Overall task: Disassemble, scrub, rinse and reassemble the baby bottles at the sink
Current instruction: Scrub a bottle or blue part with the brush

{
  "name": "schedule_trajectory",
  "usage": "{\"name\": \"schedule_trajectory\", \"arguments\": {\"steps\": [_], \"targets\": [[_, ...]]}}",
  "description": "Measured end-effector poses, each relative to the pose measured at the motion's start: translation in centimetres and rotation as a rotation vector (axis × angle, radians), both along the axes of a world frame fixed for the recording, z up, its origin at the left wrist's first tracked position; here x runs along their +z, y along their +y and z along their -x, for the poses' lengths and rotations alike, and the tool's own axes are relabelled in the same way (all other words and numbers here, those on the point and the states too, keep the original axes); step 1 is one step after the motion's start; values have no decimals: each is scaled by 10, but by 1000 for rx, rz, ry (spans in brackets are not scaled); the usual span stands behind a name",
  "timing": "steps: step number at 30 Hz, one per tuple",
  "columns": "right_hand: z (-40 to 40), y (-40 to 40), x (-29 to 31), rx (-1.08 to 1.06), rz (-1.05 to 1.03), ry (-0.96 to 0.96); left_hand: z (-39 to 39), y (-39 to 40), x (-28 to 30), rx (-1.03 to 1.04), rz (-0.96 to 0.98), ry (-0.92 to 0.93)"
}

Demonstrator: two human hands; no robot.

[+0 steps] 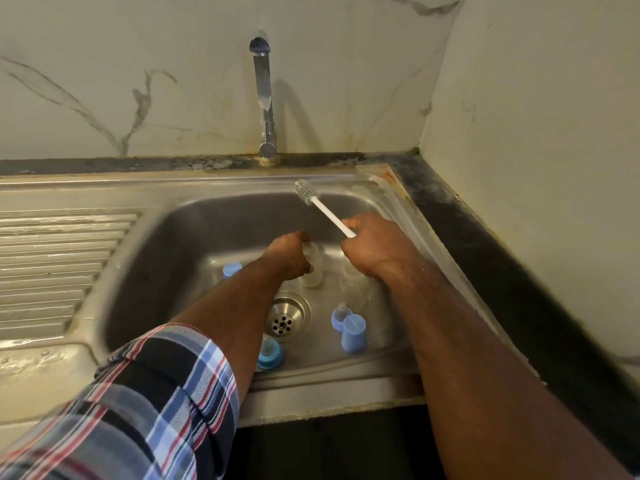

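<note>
Above the steel drain (284, 317), the left hand (289, 252) curls round a frosted cylindrical bottle (311, 266) while the right hand (372, 247) grips a white bristled brush (327, 211).

Bottle (311, 263) and brush (325, 209) in hands
</note>
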State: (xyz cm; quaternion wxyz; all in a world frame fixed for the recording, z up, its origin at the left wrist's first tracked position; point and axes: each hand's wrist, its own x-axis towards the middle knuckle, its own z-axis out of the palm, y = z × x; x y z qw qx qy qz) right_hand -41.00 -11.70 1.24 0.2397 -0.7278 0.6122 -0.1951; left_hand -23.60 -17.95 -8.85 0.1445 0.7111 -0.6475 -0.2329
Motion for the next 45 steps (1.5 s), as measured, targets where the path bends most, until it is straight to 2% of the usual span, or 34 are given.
{"name": "schedule_trajectory", "arguments": {"steps": [8, 12, 15, 18, 23, 39, 42, 44, 45], "targets": [[-1, 4, 2, 23, -29, 14, -10, 5, 9, 32, -16, 38], [-1, 3, 2, 21, -43, 41, -39, 12, 24, 166, 81, -42], [-4, 4, 1, 31, -57, 47, -58, 20, 19, 257, 2, -86], [-5, 4, -2, 25, -71, 45, -59, 22, 12, 187, -105, -152], [-7, 2, -5, 36, -94, 53, -57, 19, 2, 180, -159, -205], [-9, 8, -3, 63, -129, 8, -49, 21, 10, 78, -198, -344], [-9, 8, -3, 71, -120, 7, -46, 26, 21, 188, -95, -236], [-10, 7, -4, 71, -117, -40, -46, 26, 32, 323, -11, -1], [-12, 6, -4, 74, -117, -94, -47, 26, 39, 403, 36, 182]]}}
